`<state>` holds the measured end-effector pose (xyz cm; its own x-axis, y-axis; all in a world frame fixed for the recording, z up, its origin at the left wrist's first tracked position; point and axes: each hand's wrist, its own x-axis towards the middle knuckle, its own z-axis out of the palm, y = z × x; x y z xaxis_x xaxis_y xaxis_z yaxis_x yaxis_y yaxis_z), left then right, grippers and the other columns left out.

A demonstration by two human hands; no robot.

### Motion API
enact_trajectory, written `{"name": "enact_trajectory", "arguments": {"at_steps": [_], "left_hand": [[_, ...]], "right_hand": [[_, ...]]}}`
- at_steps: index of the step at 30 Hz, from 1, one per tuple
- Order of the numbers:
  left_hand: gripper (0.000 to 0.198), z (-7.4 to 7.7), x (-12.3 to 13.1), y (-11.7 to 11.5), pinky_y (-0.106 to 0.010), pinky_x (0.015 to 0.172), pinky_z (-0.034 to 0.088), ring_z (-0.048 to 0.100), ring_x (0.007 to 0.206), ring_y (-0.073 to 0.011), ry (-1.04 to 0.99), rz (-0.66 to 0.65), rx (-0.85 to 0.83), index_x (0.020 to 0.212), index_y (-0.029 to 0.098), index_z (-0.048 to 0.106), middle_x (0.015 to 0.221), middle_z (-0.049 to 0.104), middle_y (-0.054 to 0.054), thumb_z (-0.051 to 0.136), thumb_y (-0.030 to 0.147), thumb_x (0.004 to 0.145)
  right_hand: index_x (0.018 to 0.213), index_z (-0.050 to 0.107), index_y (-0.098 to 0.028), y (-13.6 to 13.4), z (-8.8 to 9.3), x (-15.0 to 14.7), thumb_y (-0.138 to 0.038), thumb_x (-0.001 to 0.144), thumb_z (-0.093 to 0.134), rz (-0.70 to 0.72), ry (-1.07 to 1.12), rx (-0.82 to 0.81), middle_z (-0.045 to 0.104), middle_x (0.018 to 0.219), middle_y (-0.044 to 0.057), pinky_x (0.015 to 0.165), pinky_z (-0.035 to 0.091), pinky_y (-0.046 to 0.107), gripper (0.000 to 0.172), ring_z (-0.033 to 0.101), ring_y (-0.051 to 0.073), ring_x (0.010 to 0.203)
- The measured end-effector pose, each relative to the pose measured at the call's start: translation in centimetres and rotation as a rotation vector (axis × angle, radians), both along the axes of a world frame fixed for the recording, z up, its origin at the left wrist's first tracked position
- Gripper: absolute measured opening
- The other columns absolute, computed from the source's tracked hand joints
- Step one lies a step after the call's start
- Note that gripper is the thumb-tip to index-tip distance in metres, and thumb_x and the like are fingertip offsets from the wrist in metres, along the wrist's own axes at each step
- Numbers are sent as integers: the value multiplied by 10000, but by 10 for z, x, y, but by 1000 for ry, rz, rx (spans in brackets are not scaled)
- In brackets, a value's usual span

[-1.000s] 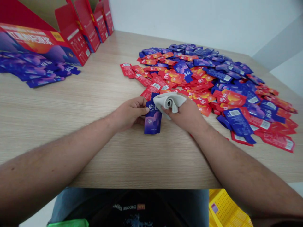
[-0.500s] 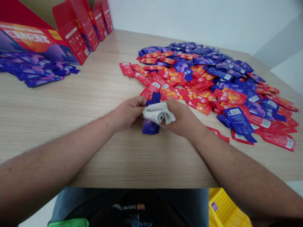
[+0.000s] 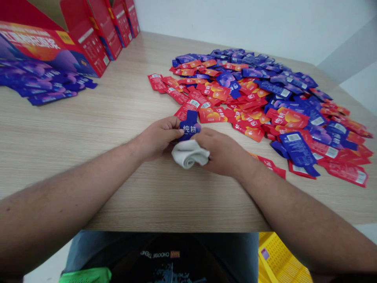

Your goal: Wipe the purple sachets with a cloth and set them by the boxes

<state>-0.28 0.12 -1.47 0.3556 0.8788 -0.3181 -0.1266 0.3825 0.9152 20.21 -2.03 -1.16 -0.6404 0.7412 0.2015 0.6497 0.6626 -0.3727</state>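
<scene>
The tabletop (image 3: 176,200) bears a mixed pile (image 3: 253,94) of red and blue pouches, spread at right, probably to keep them within reach. Open boxes (image 3: 41,49) stand at far left, well apart from it, likely so as not to crowd the hands; a blue heap (image 3: 44,80) lies before the nearest. The right hand (image 3: 219,151) has its fingers curled about a folded cloth (image 3: 188,153), apparently bunched to suit one grip. The left hand (image 3: 160,137) pinches the left edge of one blue pouch (image 3: 190,127), its fingers drawn together, thumb in front; this edge hold seems meant to leave the printed face exposed. The pouch is between the hands, above the tabletop's near middle. The frame cuts off boxes and heap; right arm and table edge partly hide a yellow basket (image 3: 279,259). The right fingertips are obscured, and cloth and hand cover the pouch's lower part.
</scene>
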Motion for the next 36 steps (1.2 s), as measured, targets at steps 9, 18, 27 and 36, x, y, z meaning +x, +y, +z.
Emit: {"name": "enact_trajectory", "arguments": {"at_steps": [9, 18, 27, 36], "left_hand": [[122, 2, 3, -1, -214, 499, 477, 565, 520, -108, 30, 40, -7, 814, 181, 520, 639, 591, 21, 587, 79, 813], [118, 2, 2, 0, -223, 506, 497, 580, 530, -113, 23, 45, -19, 841, 182, 536, 661, 616, 14, 574, 76, 807], [128, 4, 3, 0, -236, 522, 506, 599, 548, -121, 20, 56, -31, 830, 181, 548, 676, 623, 6, 620, 79, 803], [132, 5, 3, 0, -232, 504, 495, 575, 521, -114, 50, 61, -28, 814, 183, 527, 655, 605, 12, 593, 68, 811]], "right_hand": [[1017, 634, -208, -3, 3, -2, -289, 849, 660, 17, -79, 2, 664, 994, 72, 731, 453, 315, 187, 617, 225, 901], [1026, 639, -201, -1, 1, -1, -261, 836, 667, 45, -76, 3, 671, 1002, 74, 720, 447, 320, 202, 621, 227, 889], [1098, 603, -209, -2, -2, -2, -306, 828, 672, -23, 25, -74, 716, 1051, 80, 777, 486, 341, 295, 665, 244, 941], [1054, 635, -194, 3, 0, 2, -263, 820, 673, 16, 29, -69, 712, 1024, 77, 776, 494, 331, 247, 667, 236, 928]]}}
